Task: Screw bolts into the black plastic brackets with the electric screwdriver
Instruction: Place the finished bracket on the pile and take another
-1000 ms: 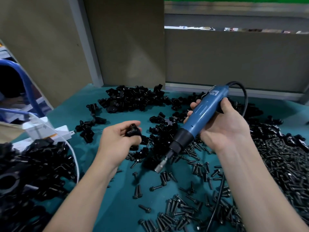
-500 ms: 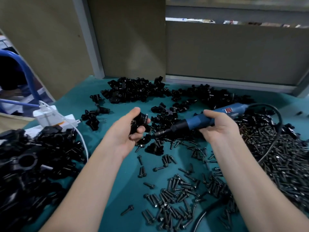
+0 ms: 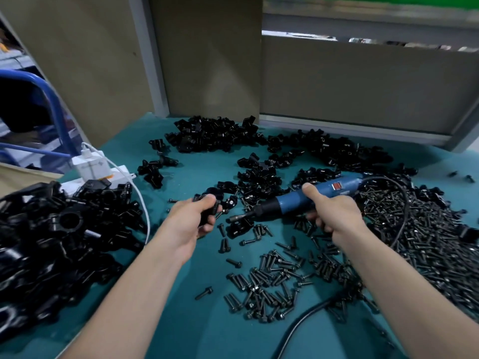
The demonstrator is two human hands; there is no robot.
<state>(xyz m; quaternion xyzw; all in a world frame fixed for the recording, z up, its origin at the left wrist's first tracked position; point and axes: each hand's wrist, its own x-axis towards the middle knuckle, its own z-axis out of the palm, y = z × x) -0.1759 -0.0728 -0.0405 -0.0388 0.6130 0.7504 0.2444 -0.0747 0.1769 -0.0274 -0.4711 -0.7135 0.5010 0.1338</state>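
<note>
Lying nearly level over the mat point(image 3: 186, 174), the screwdriver point(image 3: 298, 200) is gripped by the right hand point(image 3: 334, 216), fingers curled round its blue body, thumb laid on top. Its metal tip is pointed left at a bracket point(image 3: 209, 216), which is pinched in the left hand point(image 3: 190, 220) between curled fingers and thumb; whether tip and bracket touch cannot be told. Bolts point(image 3: 272, 281) are scattered on the mat below both hands. More brackets are heaped at the far edge point(image 3: 215, 136).
</note>
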